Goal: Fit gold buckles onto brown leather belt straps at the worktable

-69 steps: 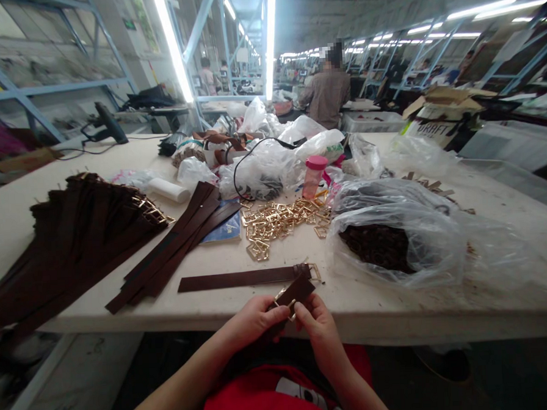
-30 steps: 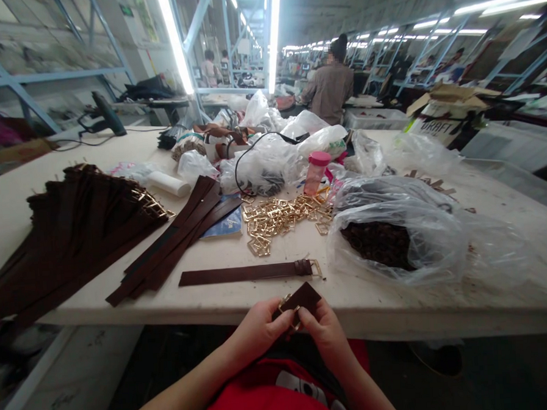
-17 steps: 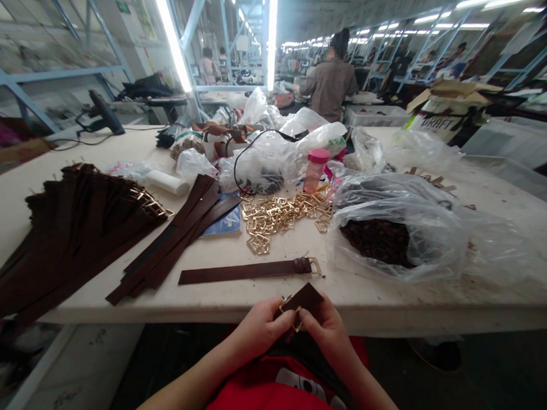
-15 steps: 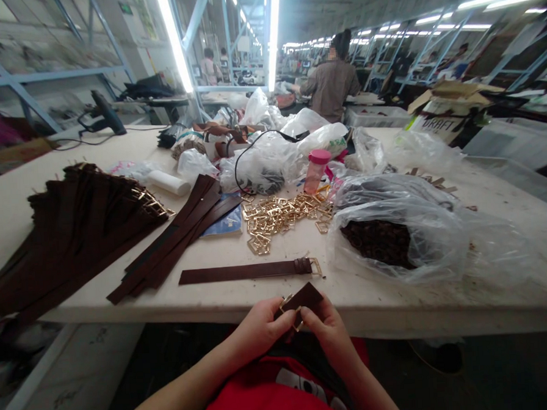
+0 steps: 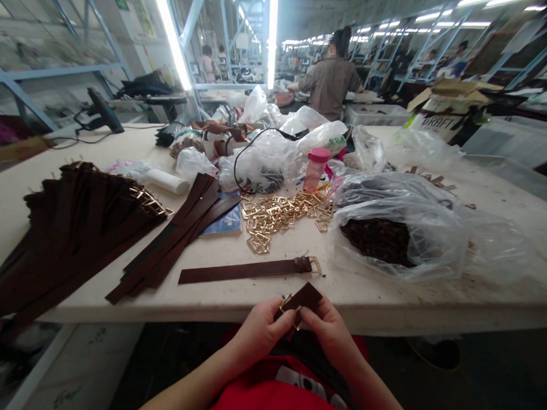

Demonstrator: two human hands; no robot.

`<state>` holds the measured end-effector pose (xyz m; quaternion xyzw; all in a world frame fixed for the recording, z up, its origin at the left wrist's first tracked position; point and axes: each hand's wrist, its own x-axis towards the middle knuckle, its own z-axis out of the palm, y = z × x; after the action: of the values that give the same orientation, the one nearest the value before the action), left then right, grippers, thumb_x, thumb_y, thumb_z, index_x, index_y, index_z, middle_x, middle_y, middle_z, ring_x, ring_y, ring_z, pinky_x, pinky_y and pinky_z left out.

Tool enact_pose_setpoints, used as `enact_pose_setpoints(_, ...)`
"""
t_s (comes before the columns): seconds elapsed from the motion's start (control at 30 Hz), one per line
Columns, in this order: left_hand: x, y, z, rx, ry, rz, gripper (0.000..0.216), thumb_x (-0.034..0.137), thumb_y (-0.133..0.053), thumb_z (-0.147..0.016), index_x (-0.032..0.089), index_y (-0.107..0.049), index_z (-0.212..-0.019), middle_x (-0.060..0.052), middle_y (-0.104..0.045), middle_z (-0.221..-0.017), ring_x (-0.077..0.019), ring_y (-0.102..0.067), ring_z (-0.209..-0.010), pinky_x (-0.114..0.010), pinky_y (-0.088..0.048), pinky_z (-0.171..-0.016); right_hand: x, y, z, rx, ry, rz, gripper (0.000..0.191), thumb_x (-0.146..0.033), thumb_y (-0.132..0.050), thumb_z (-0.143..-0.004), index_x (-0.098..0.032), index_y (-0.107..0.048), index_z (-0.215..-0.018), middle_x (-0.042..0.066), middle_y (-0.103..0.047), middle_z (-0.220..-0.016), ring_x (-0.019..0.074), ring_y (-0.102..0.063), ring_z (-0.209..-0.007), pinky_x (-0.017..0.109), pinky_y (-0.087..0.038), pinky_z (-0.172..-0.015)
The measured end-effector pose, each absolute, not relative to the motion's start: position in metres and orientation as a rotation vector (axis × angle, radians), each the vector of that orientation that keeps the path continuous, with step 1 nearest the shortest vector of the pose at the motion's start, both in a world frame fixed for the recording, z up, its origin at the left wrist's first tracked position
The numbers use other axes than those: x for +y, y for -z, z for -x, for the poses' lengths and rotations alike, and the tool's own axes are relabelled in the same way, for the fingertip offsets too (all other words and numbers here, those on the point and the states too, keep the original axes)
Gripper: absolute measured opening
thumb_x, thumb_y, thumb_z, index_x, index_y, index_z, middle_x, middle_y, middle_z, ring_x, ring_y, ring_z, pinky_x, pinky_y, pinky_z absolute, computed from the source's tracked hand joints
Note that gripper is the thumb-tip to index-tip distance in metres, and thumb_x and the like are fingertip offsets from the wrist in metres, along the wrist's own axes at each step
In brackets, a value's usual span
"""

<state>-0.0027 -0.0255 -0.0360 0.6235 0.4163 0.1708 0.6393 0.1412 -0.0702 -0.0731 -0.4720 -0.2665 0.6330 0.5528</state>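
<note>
Just in front of the table edge, my left hand [image 5: 267, 320] pinches a gold buckle [image 5: 298, 319] against a dark brown leather strap [image 5: 307, 296]. My right hand [image 5: 326, 326] grips the same strap, its thumb beside the buckle. Part of the strap is hidden by my fingers. A brown belt strap [image 5: 240, 272] with a buckle at its right end lies flat on the table beyond my hands. Loose gold buckles [image 5: 283, 213] form a pile farther back.
Brown straps [image 5: 174, 234] lie left of the pile, with a large stack of buckled straps [image 5: 73, 228] farther left. An open plastic bag [image 5: 394, 235] of small dark brown pieces sits at right. Behind are a pink-lidded bottle [image 5: 316, 169] and plastic bags [image 5: 261, 150]. A person [image 5: 333, 79] stands beyond.
My hands stay almost still, both keeping hold of the strap and buckle. The view has shifted slightly, and the person in the background has moved a little.
</note>
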Motion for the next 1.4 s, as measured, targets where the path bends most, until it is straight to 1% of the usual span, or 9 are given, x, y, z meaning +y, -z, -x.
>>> enact_pose_setpoints(0.17,-0.023,0.035,0.002,0.948,-0.377,-1.446,0.033,0.045,-0.043,-0.082,0.014,-0.050,-0.072,0.002,-0.053,-0.061,-0.0098,-0.045,-0.055,-0.019,-0.033,-0.050,-0.072,0.074,-0.141,-1.004,-1.110,1.311,0.019,-0.032,-0.059,-0.076,-0.021,-0.055,-0.090,0.002,-0.064,-0.081,0.0161,-0.060,-0.073,0.028,-0.048,-0.067)
enact_pose_setpoints(0.27,-0.025,0.033,0.002,0.953,-0.404,-1.495,0.031,0.041,-0.043,-0.083,0.014,-0.050,-0.070,0.002,-0.052,-0.061,-0.0095,-0.044,-0.056,-0.019,-0.033,-0.051,-0.076,0.073,-0.142,-1.219,-0.863,1.385,0.014,-0.027,-0.056,-0.078,-0.021,-0.056,-0.090,0.002,-0.064,-0.081,0.0162,-0.059,-0.073,0.027,-0.047,-0.066)
enact_pose_setpoints(0.43,-0.026,0.034,0.003,0.969,-0.409,-1.495,0.030,0.040,-0.042,-0.083,0.015,-0.050,-0.071,0.003,-0.051,-0.061,-0.0091,-0.044,-0.055,-0.019,-0.032,-0.051,-0.075,0.078,-0.142,-1.102,-1.077,1.331,0.018,-0.031,-0.055,-0.079,-0.020,-0.053,-0.093,0.002,-0.063,-0.080,0.0147,-0.059,-0.068,0.026,-0.048,-0.061)
enact_pose_setpoints(0.57,-0.025,0.037,0.004,0.968,-0.383,-1.447,0.029,0.040,-0.042,-0.083,0.015,-0.049,-0.071,0.003,-0.051,-0.058,-0.0093,-0.044,-0.052,-0.019,-0.032,-0.048,-0.072,0.083,-0.141,-1.068,-1.097,1.314,0.022,-0.031,-0.056,-0.078,-0.019,-0.050,-0.095,0.002,-0.063,-0.081,0.0152,-0.059,-0.072,0.027,-0.048,-0.064)
enact_pose_setpoints(0.77,-0.026,0.038,0.003,0.968,-0.421,-1.436,0.026,0.036,-0.043,-0.082,0.015,-0.049,-0.069,0.003,-0.051,-0.059,-0.0088,-0.044,-0.053,-0.019,-0.034,-0.050,-0.072,0.073,-0.148,-1.440,-0.724,1.364,0.012,-0.020,-0.053,-0.079,-0.021,-0.053,-0.091,0.006,-0.057,-0.100,0.0167,-0.057,-0.087,0.030,-0.047,-0.075)
enact_pose_setpoints(0.87,-0.028,0.037,0.002,0.965,-0.419,-1.451,0.024,0.034,-0.044,-0.082,0.015,-0.049,-0.068,0.004,-0.050,-0.060,-0.0085,-0.044,-0.054,-0.018,-0.033,-0.050,-0.073,0.072,-0.150,-1.562,-0.568,1.384,0.006,-0.018,-0.053,-0.078,-0.021,-0.053,-0.083,0.004,-0.056,-0.086,0.0158,-0.055,-0.078,0.029,-0.046,-0.069)
enact_pose_setpoints(0.97,-0.028,0.037,0.001,0.980,-0.404,-1.478,0.023,0.032,-0.043,-0.081,0.015,-0.049,-0.068,0.003,-0.050,-0.061,-0.0088,-0.043,-0.055,-0.018,-0.032,-0.049,-0.073,0.074,-0.150,-1.514,-0.674,1.424,0.002,-0.022,-0.053,-0.079,-0.020,-0.053,-0.080,0.002,-0.057,-0.075,0.0149,-0.054,-0.070,0.027,-0.044,-0.064)
enact_pose_setpoints(1.17,-0.022,0.030,0.008,0.966,-0.290,-1.592,0.017,0.031,-0.049,-0.077,0.015,-0.054,-0.077,0.001,-0.058,-0.068,-0.0119,-0.050,-0.062,-0.020,-0.034,-0.054,-0.066,0.078,-0.149,-1.086,-1.119,1.393,0.021,-0.037,-0.056,-0.078,-0.018,-0.053,-0.086,0.001,-0.062,-0.075,0.0155,-0.057,-0.069,0.027,-0.046,-0.064)
enact_pose_setpoints(1.4,-0.010,0.034,0.007,0.984,-0.282,-1.473,0.022,0.036,-0.054,-0.073,0.014,-0.056,-0.073,0.003,-0.053,-0.060,-0.0110,-0.046,-0.056,-0.020,-0.034,-0.052,-0.073,0.070,-0.143,-1.383,-0.839,1.412,0.013,-0.028,-0.047,-0.084,-0.020,-0.056,-0.089,0.003,-0.060,-0.080,0.0164,-0.055,-0.074,0.028,-0.044,-0.068)
